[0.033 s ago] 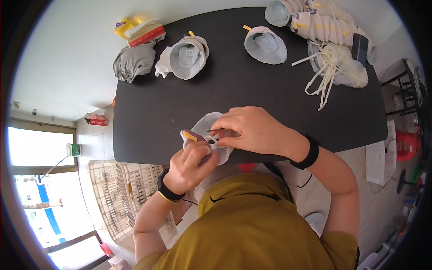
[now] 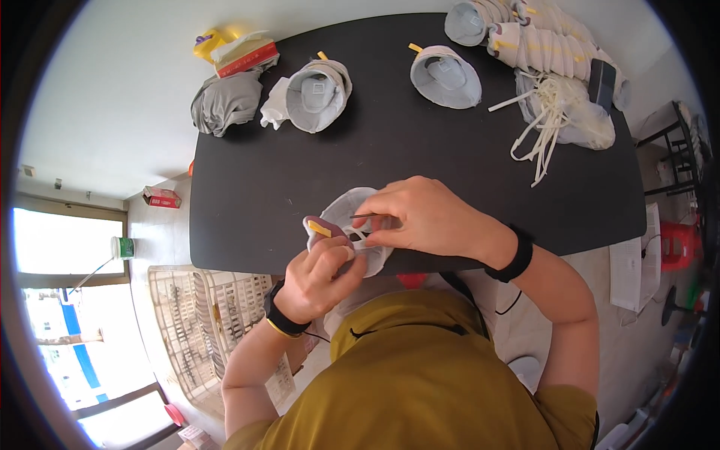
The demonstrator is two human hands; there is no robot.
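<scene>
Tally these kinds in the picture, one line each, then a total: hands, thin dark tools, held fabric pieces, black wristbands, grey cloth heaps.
Hands (left hand, right hand): 2
Thin dark tool: 1
Held fabric piece: 1
Black wristbands: 2
Grey cloth heap: 1
Total: 7

two bare hands [image 2: 319, 277] [image 2: 431, 217], two black wristbands [image 2: 517, 259] [image 2: 279, 311], one held cap [image 2: 340, 206], one black table [image 2: 255, 176]

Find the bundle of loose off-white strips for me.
In the head view, the off-white strips lie at the upper right of the black table, against the clear plastic bag, just below the stacked pale fabric pieces.
</scene>
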